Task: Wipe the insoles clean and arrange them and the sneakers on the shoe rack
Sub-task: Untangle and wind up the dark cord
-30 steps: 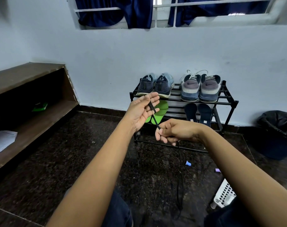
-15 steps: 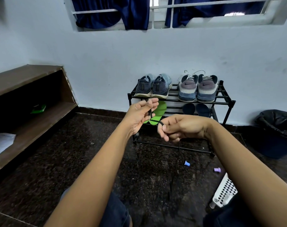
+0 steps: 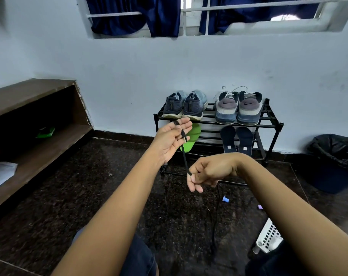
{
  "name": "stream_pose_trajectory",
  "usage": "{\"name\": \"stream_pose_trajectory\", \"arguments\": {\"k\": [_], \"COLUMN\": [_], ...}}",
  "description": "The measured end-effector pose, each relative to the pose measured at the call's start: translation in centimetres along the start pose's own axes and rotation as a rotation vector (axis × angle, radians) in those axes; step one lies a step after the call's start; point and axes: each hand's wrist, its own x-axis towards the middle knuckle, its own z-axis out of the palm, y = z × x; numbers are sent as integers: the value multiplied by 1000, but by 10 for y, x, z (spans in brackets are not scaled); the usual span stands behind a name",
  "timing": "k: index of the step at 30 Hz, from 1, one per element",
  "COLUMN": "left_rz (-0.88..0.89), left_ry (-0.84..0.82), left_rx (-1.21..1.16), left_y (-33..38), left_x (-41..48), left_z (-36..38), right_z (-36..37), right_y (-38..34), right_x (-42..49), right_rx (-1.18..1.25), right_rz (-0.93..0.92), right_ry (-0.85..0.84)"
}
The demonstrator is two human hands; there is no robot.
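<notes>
Black shoelace point(image 3: 184, 156) | left hand point(image 3: 170, 140) near-flat, lace looped round it | right hand point(image 3: 207, 174) pinches it, has dropped toward 5 o'clock, drawing it taut | shoe rack point(image 3: 268, 125) already stocked.

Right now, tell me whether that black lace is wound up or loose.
Partly wound: the lace loops round the left hand, runs taut to the pinching right hand, and its rest trails on the floor.

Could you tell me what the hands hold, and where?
A black lace: wound round fingers of the left hand, pinched further down by the right hand.
</notes>
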Motion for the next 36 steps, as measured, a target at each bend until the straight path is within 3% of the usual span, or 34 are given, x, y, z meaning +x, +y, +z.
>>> {"name": "stream_pose_trajectory", "arguments": {"k": [6,11,18,28,36], "left_rz": [19,-39,-170,-216,-317], "left_ry": [-64,-163,-398,-483,-592], "left_rx": [173,285,300,265,557], "left_y": [-12,-13,-8,-1,-5], "left_x": [-1,-3,-10,-10,-14], "left_z": [1,0,3,8,3], "right_z": [-6,-23,-35,-34,-52], "right_y": [-7,-2,2,-3,1], "right_x": [-10,-23,-33,-28,-44], "right_rx": [189,494,743,868,1144], "right_rz": [-133,-272,-320,-390,-571], "right_ry": [71,239,534,626,791]}}
